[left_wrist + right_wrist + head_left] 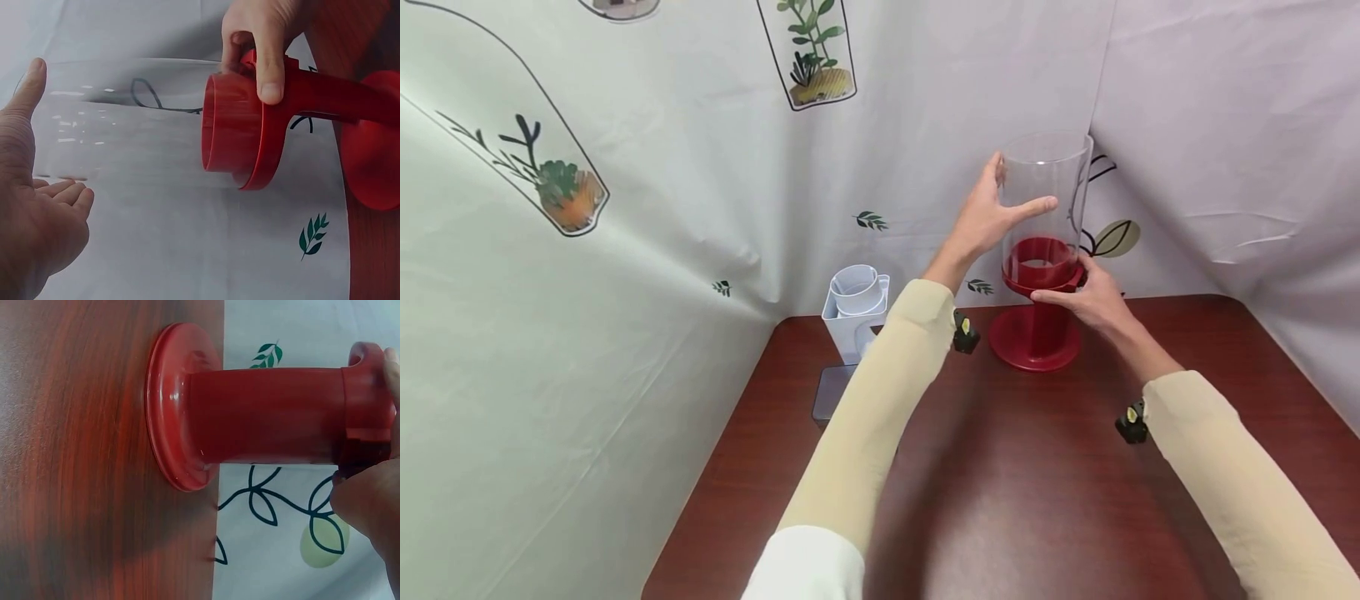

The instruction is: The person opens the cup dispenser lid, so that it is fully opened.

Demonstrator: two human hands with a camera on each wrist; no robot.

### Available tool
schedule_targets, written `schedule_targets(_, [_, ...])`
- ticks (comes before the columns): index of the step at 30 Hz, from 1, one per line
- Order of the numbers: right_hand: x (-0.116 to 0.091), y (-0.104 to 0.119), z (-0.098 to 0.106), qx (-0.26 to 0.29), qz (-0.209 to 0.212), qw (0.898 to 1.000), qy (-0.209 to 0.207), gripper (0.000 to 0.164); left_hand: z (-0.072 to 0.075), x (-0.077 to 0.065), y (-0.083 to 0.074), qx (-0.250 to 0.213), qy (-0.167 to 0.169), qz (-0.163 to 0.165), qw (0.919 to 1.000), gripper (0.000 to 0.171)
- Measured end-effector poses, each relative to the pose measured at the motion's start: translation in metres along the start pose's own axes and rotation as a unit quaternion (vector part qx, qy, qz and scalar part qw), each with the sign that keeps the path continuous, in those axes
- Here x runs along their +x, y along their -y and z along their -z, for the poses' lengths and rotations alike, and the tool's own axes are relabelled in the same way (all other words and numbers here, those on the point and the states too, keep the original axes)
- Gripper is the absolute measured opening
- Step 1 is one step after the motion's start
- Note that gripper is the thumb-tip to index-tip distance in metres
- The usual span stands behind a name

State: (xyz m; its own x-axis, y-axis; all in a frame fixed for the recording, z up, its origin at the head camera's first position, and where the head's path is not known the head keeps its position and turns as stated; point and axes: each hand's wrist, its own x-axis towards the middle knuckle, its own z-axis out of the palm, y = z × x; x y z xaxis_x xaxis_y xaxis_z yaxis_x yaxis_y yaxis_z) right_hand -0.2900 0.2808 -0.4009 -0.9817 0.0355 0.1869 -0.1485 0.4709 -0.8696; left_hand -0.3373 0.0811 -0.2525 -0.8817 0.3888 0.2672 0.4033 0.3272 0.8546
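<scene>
A tall clear cylinder stands upright on the round red collar of a red stand at the table's back. My left hand holds the cylinder's upper part from the left. In the left wrist view its thumb and fingers lie on opposite sides of the clear wall. My right hand grips the collar's right side, thumb in front. The left wrist view shows that thumb pressed on the red rim. The right wrist view shows the stand's column and round foot on the table.
Left of the stand, a white box-like container with a round white cup-like part stands at the back, partly behind my left sleeve. A dark grey tray-like part is in front of it. Patterned white fabric hangs behind the brown table.
</scene>
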Motion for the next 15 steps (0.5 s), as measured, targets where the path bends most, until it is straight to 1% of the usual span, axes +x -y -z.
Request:
schedule_targets(6, [0.004,0.000,-0.003,0.012,-0.002,1.000,-0.005,0.107,-0.006,0.002,0.002,-0.025,-0.005,-0.002,0.9997,0.117])
schedule_targets(10, [0.006,-0.001,-0.004,0.016,-0.003,1.000,-0.009,0.109,-0.009,0.004,0.003,-0.017,-0.017,-0.002,0.9997,0.115])
schedule_targets(15, [0.006,-0.004,-0.005,0.018,0.001,1.000,-0.013,0.107,-0.013,0.006,0.004,-0.013,-0.026,0.005,0.9996,0.115])
